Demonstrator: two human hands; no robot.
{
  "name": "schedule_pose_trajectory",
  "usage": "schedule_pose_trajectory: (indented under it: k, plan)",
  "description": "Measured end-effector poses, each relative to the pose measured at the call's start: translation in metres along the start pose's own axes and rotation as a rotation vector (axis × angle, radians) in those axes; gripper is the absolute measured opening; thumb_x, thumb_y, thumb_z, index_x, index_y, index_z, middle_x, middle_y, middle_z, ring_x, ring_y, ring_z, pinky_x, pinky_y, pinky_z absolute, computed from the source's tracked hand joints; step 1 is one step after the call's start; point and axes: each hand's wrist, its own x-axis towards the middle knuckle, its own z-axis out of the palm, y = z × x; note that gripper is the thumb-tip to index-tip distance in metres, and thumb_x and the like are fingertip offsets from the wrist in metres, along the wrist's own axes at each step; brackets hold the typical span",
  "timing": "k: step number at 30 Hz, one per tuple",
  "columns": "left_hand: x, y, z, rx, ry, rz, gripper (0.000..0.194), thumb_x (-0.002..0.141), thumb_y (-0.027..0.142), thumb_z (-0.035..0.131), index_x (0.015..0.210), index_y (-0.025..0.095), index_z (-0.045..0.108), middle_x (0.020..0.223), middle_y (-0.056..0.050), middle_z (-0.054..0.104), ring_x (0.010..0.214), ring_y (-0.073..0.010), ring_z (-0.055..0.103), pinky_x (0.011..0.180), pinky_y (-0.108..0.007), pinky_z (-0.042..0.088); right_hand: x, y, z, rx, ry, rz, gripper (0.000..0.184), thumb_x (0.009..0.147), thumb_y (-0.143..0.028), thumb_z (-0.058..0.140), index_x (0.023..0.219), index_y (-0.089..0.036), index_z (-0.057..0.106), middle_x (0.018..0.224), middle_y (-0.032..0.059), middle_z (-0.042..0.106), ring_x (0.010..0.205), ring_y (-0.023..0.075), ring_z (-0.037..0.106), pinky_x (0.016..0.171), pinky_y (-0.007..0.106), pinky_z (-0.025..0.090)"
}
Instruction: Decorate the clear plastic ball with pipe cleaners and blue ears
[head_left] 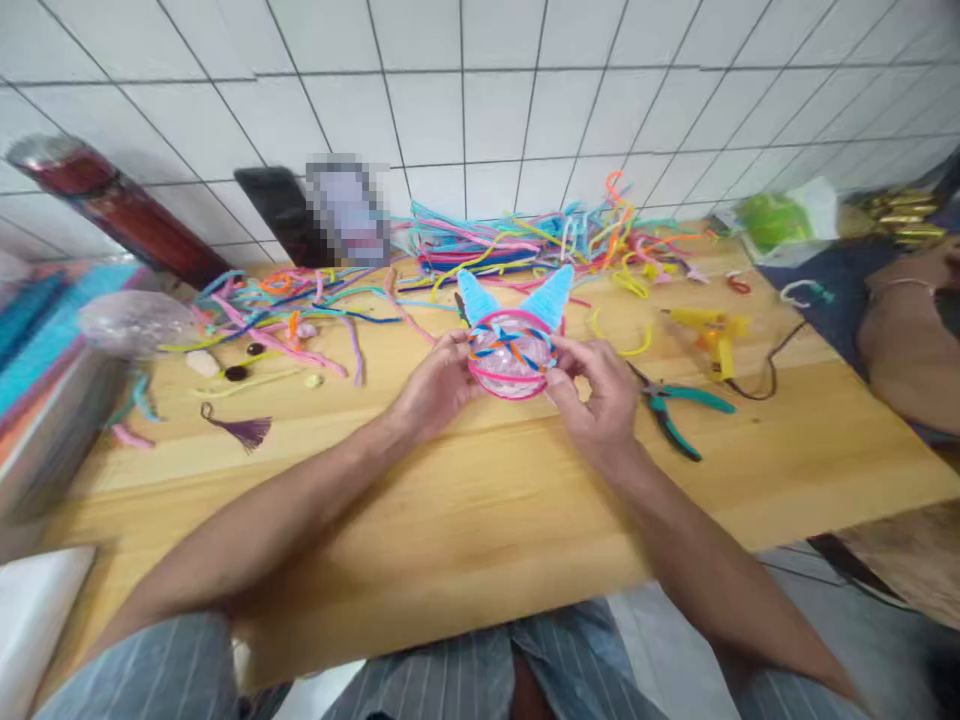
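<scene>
Between my two hands, above the wooden table (450, 520), is a clear round ball (517, 350) wrapped in pink, blue and orange pipe cleaners. Two light-blue ear shapes (549, 300) rise from its top. The fingers of my left hand (442, 385) are closed on the ball's left side. My right hand (600, 395) pinches its right edge between thumb and fingers. Just right of that hand lie teal-handled pliers (675, 410), and beyond them a yellow glue gun (712, 335) with a dark cord.
Many coloured pipe cleaners (480, 245) lie along the tiled wall. At left are a red thermos (127, 215), a clear bag (135, 322) and a purple tassel (244, 430). A dark phone (281, 215) leans on the wall. Another person's arm (911, 340) is at far right.
</scene>
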Motion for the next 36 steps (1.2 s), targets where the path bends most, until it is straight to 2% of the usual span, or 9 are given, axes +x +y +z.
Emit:
schedule_pose_trajectory:
  k: [4, 11, 20, 36]
  plan:
    - [0.0012, 0.0024, 0.0007, 0.010, -0.027, -0.013, 0.038, 0.078, 0.029, 0.090, 0.105, 0.022, 0.065, 0.103, 0.002, 0.076, 0.086, -0.0159, 0.072, 0.079, -0.029, 0.064, 0.0005, -0.0002, -0.0012, 0.002, -0.015, -0.047, 0.036, 0.103, -0.019, 0.071, 0.138, -0.027, 0.074, 0.095, 0.0002, 0.073, 0.082, 0.0164, 0.069, 0.073, 0.031, 0.057]
    - [0.0040, 0.0019, -0.0039, 0.041, -0.039, -0.010, 0.036, 0.080, 0.029, 0.089, 0.107, 0.023, 0.067, 0.103, 0.002, 0.077, 0.086, -0.0169, 0.072, 0.085, -0.032, 0.066, 0.0044, -0.0012, -0.0043, -0.012, -0.038, -0.100, 0.040, 0.104, -0.020, 0.073, 0.143, -0.026, 0.071, 0.090, -0.0010, 0.073, 0.079, 0.0166, 0.067, 0.073, 0.032, 0.059]
    - [0.0043, 0.0014, -0.0025, 0.066, -0.019, 0.003, 0.038, 0.077, 0.031, 0.092, 0.105, 0.023, 0.067, 0.103, 0.002, 0.077, 0.085, -0.0169, 0.071, 0.078, -0.029, 0.063, 0.0011, 0.0021, -0.0027, 0.017, -0.043, -0.041, 0.028, 0.104, -0.025, 0.073, 0.132, -0.027, 0.076, 0.091, 0.0003, 0.075, 0.078, 0.0169, 0.067, 0.070, 0.033, 0.058]
    - [0.0039, 0.0025, -0.0038, 0.100, -0.029, -0.001, 0.046, 0.074, 0.033, 0.094, 0.108, 0.023, 0.064, 0.106, 0.001, 0.076, 0.087, -0.0166, 0.071, 0.079, -0.030, 0.062, 0.0003, 0.0044, -0.0010, 0.032, -0.007, -0.029, 0.026, 0.104, -0.027, 0.075, 0.130, -0.027, 0.078, 0.088, -0.0005, 0.074, 0.077, 0.0167, 0.069, 0.070, 0.033, 0.058]
